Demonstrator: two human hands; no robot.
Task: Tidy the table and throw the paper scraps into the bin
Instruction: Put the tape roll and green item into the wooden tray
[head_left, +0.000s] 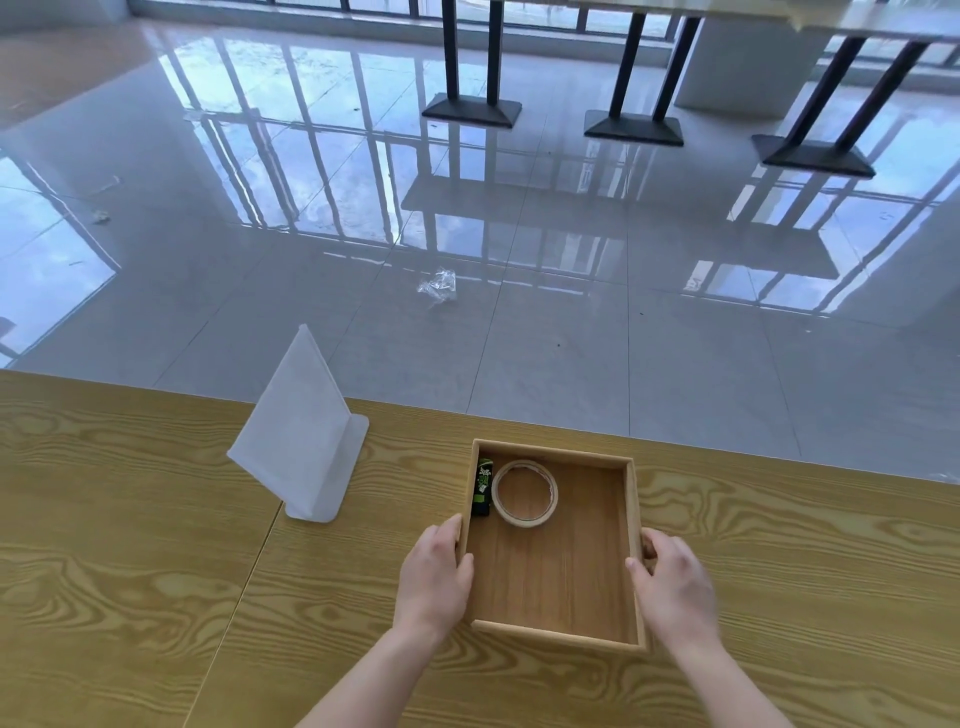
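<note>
A square wooden tray (561, 577) rests on the yellow wood-grain table (156, 571) near its far edge. Inside the tray, at the far left corner, lie a roll of beige tape (524, 492) and a black-and-green lighter (482, 487). My left hand (436, 574) grips the tray's left wall, thumb over the rim. On the opposite side, my right hand (672, 582) holds the right wall the same way. No paper scraps or bin are in sight.
A white acrylic sign holder (301, 436) stands on the table left of the tray. Beyond the table edge is a glossy tiled floor with a crumpled clear plastic wrapper (439, 285) and black table bases (631, 127) further back.
</note>
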